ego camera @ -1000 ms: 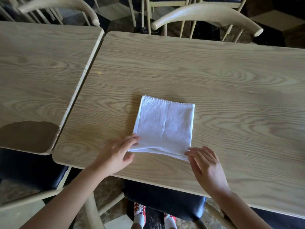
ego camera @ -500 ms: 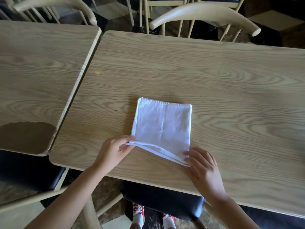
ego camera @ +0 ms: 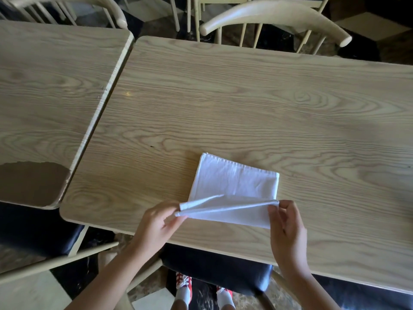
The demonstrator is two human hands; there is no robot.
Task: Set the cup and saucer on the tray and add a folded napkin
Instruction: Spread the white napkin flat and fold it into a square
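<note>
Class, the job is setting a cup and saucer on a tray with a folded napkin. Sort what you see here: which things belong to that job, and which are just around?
Belongs to the job:
- white napkin, near edge lifted
- left hand, pinching one corner
- right hand, pinching the other

Just around:
- table under the napkin
- second table
- chair at the far side

No cup, saucer or tray in view.

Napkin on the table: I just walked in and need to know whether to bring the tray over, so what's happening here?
A person is folding a white napkin on the wooden table. The left hand pinches its near left corner and the right hand pinches its near right corner, lifting the near edge off the table while the far part lies flat. No cup, saucer or tray is in view.
</note>
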